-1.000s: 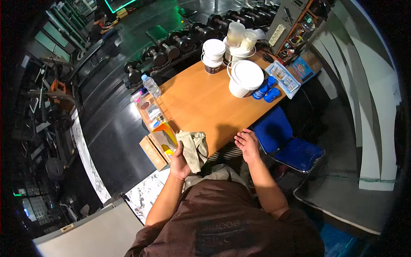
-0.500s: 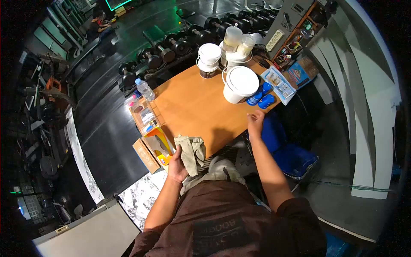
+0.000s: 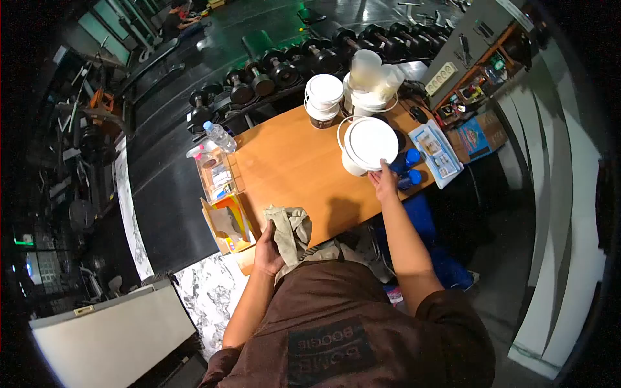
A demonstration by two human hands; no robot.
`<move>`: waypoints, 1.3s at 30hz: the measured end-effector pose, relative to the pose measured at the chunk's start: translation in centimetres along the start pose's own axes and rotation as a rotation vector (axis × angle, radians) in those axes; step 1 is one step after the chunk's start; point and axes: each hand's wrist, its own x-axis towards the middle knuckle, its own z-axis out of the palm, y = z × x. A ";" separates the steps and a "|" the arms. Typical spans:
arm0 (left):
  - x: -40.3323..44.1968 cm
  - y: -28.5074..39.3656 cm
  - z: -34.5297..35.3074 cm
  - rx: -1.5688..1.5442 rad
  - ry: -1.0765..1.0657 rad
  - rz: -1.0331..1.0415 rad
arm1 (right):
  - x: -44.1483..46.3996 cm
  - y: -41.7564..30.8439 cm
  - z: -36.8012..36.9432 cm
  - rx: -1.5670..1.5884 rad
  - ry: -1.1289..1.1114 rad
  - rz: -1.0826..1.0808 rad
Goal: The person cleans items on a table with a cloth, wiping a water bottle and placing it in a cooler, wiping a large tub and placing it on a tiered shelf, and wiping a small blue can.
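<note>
My left hand (image 3: 266, 255) is closed around a crumpled beige cloth (image 3: 289, 227) at the table's near edge. Out to the right, my right hand (image 3: 384, 182) grips the near edge of the round white lid (image 3: 372, 143) on a large white bucket (image 3: 353, 164). Its thumb lies on top of the lid and its fingers are tucked partly out of sight under the rim. Just right of that hand stand blue-topped containers (image 3: 410, 179), partly covered by the bucket.
White tubs (image 3: 324, 92) and translucent containers (image 3: 366, 70) stand at the table's (image 3: 284, 165) back. A blue-and-white package (image 3: 435, 150) lies right. A water bottle (image 3: 220, 137), clear organizer (image 3: 217, 171) and open box (image 3: 228, 223) line the left edge. Dumbbells (image 3: 278, 70) fill a rack behind.
My right hand has moved forward from the table's right edge and taken hold of the bucket lid. The left hand still holds the cloth. The camera view has shifted slightly.
</note>
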 end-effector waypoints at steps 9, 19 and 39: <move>1.3 -2.6 0.9 -0.023 0.072 0.095 | 0.6 0.4 -0.8 -0.009 -0.202 -0.063; 1.5 -1.7 0.4 -0.026 0.096 0.136 | -4.4 -1.1 0.5 0.003 -0.279 -0.037; 5.6 4.5 2.6 0.094 -0.179 0.194 | -26.0 -12.5 9.6 -0.236 -0.750 0.260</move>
